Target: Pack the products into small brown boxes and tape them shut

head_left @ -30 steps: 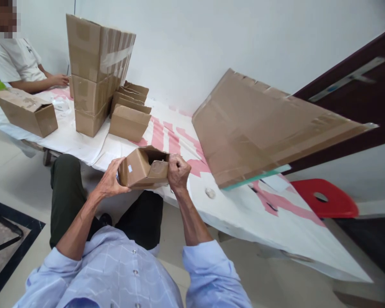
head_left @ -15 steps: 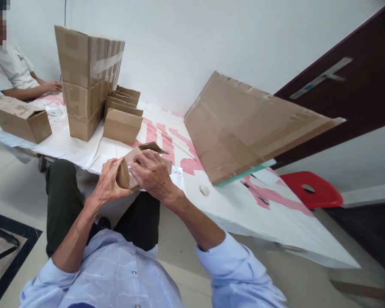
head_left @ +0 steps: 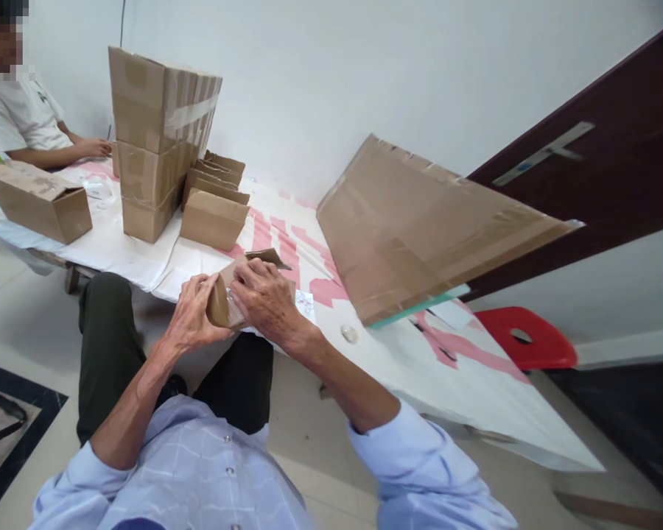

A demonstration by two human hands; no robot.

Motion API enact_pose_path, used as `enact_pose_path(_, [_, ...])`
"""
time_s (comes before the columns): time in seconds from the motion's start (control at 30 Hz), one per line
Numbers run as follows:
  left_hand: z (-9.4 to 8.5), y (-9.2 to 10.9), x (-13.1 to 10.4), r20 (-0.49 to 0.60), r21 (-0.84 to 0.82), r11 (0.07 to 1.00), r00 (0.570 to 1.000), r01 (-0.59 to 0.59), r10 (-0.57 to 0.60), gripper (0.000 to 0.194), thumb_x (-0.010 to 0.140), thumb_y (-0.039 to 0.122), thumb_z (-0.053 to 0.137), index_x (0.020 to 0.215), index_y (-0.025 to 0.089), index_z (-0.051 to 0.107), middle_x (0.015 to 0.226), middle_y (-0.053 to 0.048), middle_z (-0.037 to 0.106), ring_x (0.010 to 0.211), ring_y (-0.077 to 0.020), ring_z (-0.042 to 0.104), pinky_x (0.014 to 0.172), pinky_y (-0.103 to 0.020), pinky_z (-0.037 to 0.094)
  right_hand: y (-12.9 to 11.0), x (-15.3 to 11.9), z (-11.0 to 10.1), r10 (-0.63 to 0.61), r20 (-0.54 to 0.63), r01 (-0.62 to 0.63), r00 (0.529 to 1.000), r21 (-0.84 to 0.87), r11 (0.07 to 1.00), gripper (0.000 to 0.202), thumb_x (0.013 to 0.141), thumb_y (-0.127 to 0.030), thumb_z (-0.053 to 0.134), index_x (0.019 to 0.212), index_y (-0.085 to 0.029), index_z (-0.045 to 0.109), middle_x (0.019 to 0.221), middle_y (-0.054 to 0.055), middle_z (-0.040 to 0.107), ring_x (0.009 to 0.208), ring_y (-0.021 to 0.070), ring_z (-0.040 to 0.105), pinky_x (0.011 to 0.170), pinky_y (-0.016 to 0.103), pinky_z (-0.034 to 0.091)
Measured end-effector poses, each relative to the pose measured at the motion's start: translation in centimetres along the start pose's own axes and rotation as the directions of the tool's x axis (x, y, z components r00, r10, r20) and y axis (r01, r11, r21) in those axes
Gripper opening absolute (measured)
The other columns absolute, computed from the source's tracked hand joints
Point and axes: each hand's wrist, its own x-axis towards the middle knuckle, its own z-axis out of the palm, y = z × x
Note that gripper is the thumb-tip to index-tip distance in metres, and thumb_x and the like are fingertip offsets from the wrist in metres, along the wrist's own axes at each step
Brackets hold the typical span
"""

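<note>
A small cardboard box [head_left: 219,303] is held at the table's front edge, tilted, with a flap [head_left: 269,257] standing up at its far side. My left hand [head_left: 194,313] grips its left end, thumb below and fingers above. Over the top and right part lies my right hand [head_left: 265,298], its fingers bent and pressed on the box near a shiny clear patch. Part of the box is hidden under my right hand. Just beyond it stand open cardboard boxes [head_left: 213,221] with raised flaps.
Taller stacked boxes [head_left: 144,143] stand at the back left, with a closed box [head_left: 38,202] further left. A person [head_left: 27,121] sits at the far left. A large cardboard sheet [head_left: 414,235] leans on the white-covered table [head_left: 409,368]; a red stool [head_left: 524,338] stands behind.
The view has shifted slightly. My right hand has moved a little over the box; both hands still hold it.
</note>
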Motion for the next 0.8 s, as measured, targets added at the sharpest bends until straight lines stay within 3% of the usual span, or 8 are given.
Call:
enact_pose_path(0.43, [-0.1,0.2,-0.1,0.019,-0.008,1.000,1.000,0.012,-0.011,0.110,0.062,0.033,0.093,0.159,0.026,0.041,0.144,-0.014,0.050,0.134,-0.0381,0.051,0.117,-0.058,0.046,-0.6,1.1,0.6,0.079,0.080,-0.079,0.994,-0.007,0.997,0.019,0.101,-0.013,0.058,0.101,-0.016,0.076,0.101,0.014,0.070,0.101,0.0298,0.053,0.086,0.042,0.037])
enact_pose_path(0.67, [-0.2,0.4,-0.1,0.026,-0.009,1.000,0.999,0.027,-0.027,0.109,0.064,0.037,0.093,0.158,0.023,0.042,0.144,-0.016,0.051,0.135,-0.0392,0.051,0.118,-0.059,0.046,-0.9,1.4,1.1,0.071,0.067,-0.067,0.995,-0.065,0.996,0.025,0.097,-0.004,0.053,0.099,-0.015,0.075,0.098,0.015,0.070,0.097,0.0302,0.052,0.084,0.043,0.035])
enact_pose_path(0.8, [-0.1,0.2,-0.2,0.018,0.000,1.000,1.000,0.014,-0.014,0.107,0.065,0.038,0.093,0.158,0.020,0.042,0.143,-0.017,0.051,0.135,-0.0394,0.051,0.118,-0.059,0.046,-0.8,1.2,1.1,0.070,0.062,-0.069,0.996,-0.018,0.997,0.022,0.100,-0.009,0.055,0.097,-0.016,0.075,0.098,0.014,0.070,0.097,0.0295,0.052,0.083,0.042,0.035])
